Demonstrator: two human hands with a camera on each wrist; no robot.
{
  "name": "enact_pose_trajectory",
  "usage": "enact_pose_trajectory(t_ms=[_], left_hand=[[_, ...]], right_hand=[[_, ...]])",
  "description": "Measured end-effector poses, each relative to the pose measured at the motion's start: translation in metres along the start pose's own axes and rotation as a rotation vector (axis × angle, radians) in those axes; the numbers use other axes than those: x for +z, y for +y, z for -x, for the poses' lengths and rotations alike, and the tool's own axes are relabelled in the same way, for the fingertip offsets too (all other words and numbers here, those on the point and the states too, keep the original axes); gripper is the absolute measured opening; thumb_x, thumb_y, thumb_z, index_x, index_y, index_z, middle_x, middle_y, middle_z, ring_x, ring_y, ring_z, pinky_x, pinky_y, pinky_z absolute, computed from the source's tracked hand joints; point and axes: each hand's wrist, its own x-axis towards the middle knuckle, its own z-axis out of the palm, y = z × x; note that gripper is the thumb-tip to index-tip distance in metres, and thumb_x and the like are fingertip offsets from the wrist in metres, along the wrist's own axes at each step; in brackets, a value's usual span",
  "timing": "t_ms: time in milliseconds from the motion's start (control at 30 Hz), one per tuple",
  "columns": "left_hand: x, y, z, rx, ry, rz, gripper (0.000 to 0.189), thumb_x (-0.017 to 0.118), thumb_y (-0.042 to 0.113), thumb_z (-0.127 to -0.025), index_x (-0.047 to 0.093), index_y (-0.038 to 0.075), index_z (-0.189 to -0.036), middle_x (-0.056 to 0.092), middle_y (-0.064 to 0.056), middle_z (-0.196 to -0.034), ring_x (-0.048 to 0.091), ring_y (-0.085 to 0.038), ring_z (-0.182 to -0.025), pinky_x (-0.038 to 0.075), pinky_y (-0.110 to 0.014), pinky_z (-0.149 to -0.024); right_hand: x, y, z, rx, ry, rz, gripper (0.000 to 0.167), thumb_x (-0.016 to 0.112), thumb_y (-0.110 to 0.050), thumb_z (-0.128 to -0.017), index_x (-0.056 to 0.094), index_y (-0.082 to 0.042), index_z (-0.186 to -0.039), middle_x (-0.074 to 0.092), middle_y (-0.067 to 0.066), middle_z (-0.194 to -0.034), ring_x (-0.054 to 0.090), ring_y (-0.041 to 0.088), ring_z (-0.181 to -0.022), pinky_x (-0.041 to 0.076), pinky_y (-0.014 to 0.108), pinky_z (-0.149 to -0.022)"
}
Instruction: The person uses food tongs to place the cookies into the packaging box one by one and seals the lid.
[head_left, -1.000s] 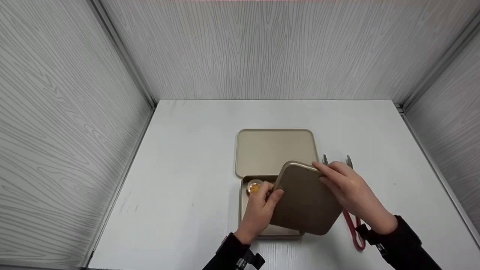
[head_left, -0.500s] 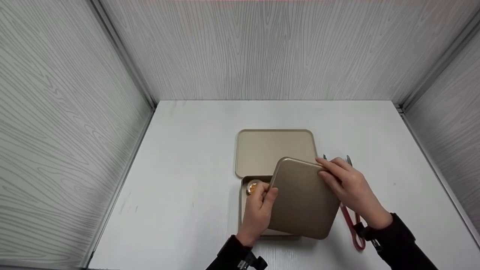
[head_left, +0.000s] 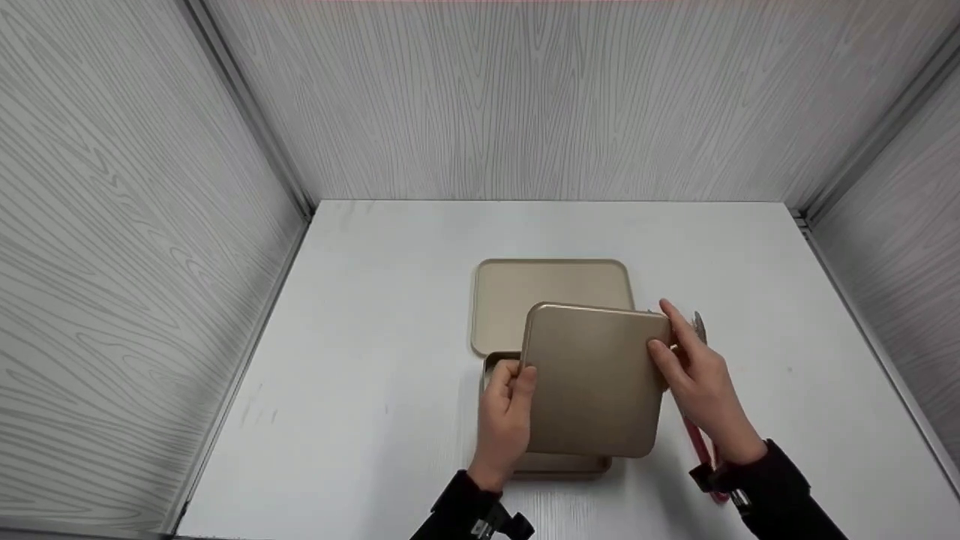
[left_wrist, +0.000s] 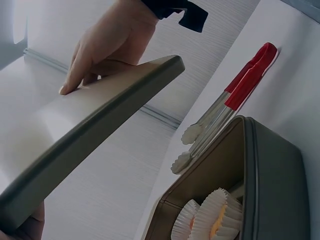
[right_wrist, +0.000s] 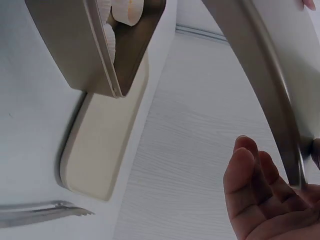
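Note:
A gold-brown metal lid (head_left: pixel 592 382) is held tilted above a matching tin box (head_left: pixel 562 466). At the lid's left edge, my left hand (head_left: pixel 504 420) grips it with the thumb on its upper face. My right hand (head_left: pixel 701 382) pinches the upper right side, thumb on the face and index finger along the edge. Inside the box, the left wrist view shows pastries in white pleated paper cups (left_wrist: pixel 212 220); in the head view the lid hides them. The box's dark outer wall (left_wrist: pixel 280 175) fills the lower right of the left wrist view.
Behind the box lies a flat beige rectangular tray or lid (head_left: pixel 551 289). Tongs with red handles (left_wrist: pixel 252 75) rest on the white table right of the box, partly behind my right hand. Grey wood-grained panels (head_left: pixel 487 97) wall in the table.
Both hands have turned the lid so it sits straighter, its top edge nearly level, and shifted it slightly left. It now covers the paper cup seen before. My right hand's index finger has straightened upward.

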Motion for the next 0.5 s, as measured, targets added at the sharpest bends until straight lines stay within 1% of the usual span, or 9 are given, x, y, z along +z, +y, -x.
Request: enact_pose_trajectory(t_ms=[100,200,267,367,400,467,500], left_hand=[[-0.002,0.000,0.000,-0.016,0.037,0.020,0.014,0.048,0.012,-0.109,0.053,0.006,-0.097,0.034,0.006,-0.072,0.031,-0.006,-0.060,0.028,-0.023,-0.057],[-0.003,0.000,-0.001,-0.048,0.082,0.021,0.016,0.049,0.016,-0.109,0.054,0.006,-0.098,0.034,0.005,-0.073,0.032,-0.008,-0.061,0.028,-0.023,-0.058],[-0.005,0.000,-0.001,-0.078,0.107,0.024,0.017,0.049,0.020,-0.110,0.055,0.007,-0.099,0.034,0.005,-0.073,0.032,-0.009,-0.062,0.028,-0.023,-0.058],[-0.007,0.000,-0.001,-0.119,0.141,0.027,0.021,0.049,0.024,-0.110,0.055,0.007,-0.099,0.034,0.004,-0.074,0.033,-0.011,-0.064,0.027,-0.025,-0.060],[-0.008,0.000,-0.002,-0.132,0.152,0.022,0.022,0.049,0.025,-0.110,0.055,0.007,-0.098,0.034,0.004,-0.074,0.033,-0.011,-0.064,0.028,-0.025,-0.060],[-0.010,-0.001,-0.002,-0.160,0.170,0.012,0.024,0.050,0.027,-0.110,0.055,0.007,-0.097,0.034,0.003,-0.075,0.034,-0.012,-0.066,0.028,-0.025,-0.061],[-0.012,-0.002,-0.002,-0.173,0.177,0.003,0.025,0.050,0.028,-0.109,0.055,0.007,-0.096,0.035,0.003,-0.076,0.034,-0.013,-0.067,0.028,-0.026,-0.062]], right_hand=[[0.008,0.002,0.005,0.091,-0.046,-0.056,0.060,0.057,-0.023,-0.106,0.033,-0.019,-0.162,0.068,0.011,-0.108,0.065,0.013,-0.080,0.052,0.024,-0.062],[0.016,0.002,0.010,0.162,-0.083,-0.107,0.061,0.056,-0.025,-0.107,0.031,-0.018,-0.163,0.069,0.014,-0.112,0.065,0.014,-0.083,0.053,0.027,-0.065],[0.022,0.002,0.015,0.193,-0.106,-0.140,0.060,0.055,-0.025,-0.107,0.032,-0.016,-0.162,0.070,0.016,-0.115,0.064,0.014,-0.085,0.054,0.028,-0.065],[0.029,0.002,0.021,0.209,-0.115,-0.167,0.058,0.054,-0.024,-0.108,0.033,-0.016,-0.162,0.071,0.016,-0.117,0.065,0.014,-0.087,0.055,0.028,-0.068],[0.032,0.001,0.023,0.201,-0.112,-0.163,0.058,0.054,-0.023,-0.108,0.034,-0.016,-0.162,0.070,0.016,-0.121,0.065,0.014,-0.091,0.055,0.027,-0.070],[0.036,0.000,0.027,0.182,-0.101,-0.134,0.057,0.054,-0.022,-0.108,0.035,-0.014,-0.161,0.071,0.016,-0.121,0.066,0.013,-0.094,0.055,0.026,-0.073],[0.038,0.000,0.029,0.177,-0.094,-0.120,0.057,0.054,-0.022,-0.108,0.035,-0.013,-0.161,0.071,0.016,-0.120,0.066,0.014,-0.093,0.055,0.026,-0.073]])
